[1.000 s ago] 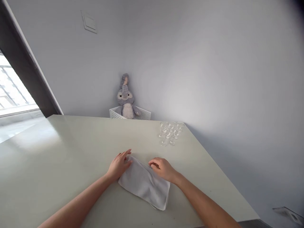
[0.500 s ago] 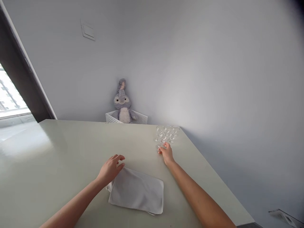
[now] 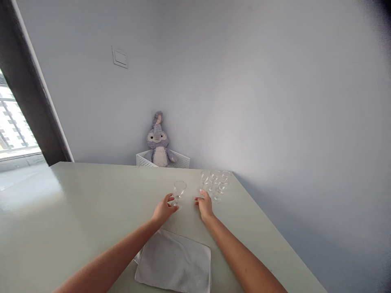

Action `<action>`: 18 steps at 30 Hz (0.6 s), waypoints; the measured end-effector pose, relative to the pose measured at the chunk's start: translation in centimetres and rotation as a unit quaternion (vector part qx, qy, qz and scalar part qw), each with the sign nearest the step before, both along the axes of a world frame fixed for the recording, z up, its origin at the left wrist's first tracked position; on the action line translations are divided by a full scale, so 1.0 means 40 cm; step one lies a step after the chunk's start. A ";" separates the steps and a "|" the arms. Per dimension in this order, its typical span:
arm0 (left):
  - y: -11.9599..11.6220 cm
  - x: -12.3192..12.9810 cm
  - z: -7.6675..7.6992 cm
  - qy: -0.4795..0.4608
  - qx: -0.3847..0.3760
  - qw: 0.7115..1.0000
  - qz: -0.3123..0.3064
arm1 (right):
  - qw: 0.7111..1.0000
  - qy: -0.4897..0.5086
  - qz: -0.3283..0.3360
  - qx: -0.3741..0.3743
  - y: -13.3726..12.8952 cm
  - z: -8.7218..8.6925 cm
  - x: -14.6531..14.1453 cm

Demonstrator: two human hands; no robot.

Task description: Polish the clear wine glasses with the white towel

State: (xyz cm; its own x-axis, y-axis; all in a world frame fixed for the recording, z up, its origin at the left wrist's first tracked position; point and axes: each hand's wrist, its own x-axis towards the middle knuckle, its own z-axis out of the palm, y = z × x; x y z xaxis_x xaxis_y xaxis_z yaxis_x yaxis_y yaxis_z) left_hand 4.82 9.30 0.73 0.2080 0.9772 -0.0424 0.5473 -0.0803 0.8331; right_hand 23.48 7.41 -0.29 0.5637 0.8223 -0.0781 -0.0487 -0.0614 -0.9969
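A clear stemmed glass is upright at the middle of the table. My left hand is closed around its stem and foot, thumb at the front and fingers behind. To its right, my right hand holds nothing, its fingers loosely curved and apart. Just beyond that hand, several more clear stemmed glasses are grouped near the table's far right corner. A folded light grey cloth lies in front of me, below both hands.
The pale table ends at a grey wall on the right. Past its far edge, a grey plush toy sits in a white perforated basket. A switch is on the wall.
One glass has moved leftward from the group to the middle. My left hand has reached forward and right and taken hold of it. My right hand has let go and shifted slightly left.
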 end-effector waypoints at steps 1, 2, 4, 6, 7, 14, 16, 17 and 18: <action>0.004 0.006 -0.002 -0.008 -0.001 1.000 0.003 | 1.000 -0.001 -0.020 0.003 0.016 -0.001 0.016; 0.006 0.012 -0.003 -0.013 -0.001 1.000 0.006 | 1.000 -0.002 -0.031 0.006 0.033 -0.003 0.032; 0.011 0.018 -0.003 -0.010 0.001 1.000 0.014 | 0.999 -0.003 -0.035 0.013 0.070 -0.006 0.054; 0.019 0.015 -0.003 -0.002 0.002 1.000 0.028 | 0.999 -0.006 -0.030 0.025 0.103 -0.011 0.063; 0.025 0.007 -0.004 0.003 0.004 0.999 0.038 | 0.999 -0.010 -0.027 0.032 0.115 -0.015 0.064; 0.129 -0.183 0.007 0.032 0.015 0.988 0.151 | 0.998 -0.035 0.014 0.058 0.127 -0.048 0.055; 0.167 -0.258 0.019 0.040 0.015 0.980 0.194 | 0.997 -0.033 0.039 0.061 0.115 -0.050 0.050; 0.184 -0.294 0.026 0.044 0.016 0.975 0.216 | 0.996 -0.033 0.056 0.063 0.108 -0.049 0.047; 0.200 -0.327 0.033 0.046 0.017 0.971 0.236 | 0.995 -0.032 0.075 0.064 0.101 -0.046 0.042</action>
State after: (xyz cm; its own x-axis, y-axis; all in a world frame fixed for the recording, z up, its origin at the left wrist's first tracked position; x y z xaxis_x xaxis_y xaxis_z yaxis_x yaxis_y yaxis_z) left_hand -8.24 17.30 2.07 -0.2659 0.9640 -0.0048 0.6025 0.1701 0.7798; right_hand 25.18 11.45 -2.13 0.4344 0.8983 0.0652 0.0158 0.0648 -0.9978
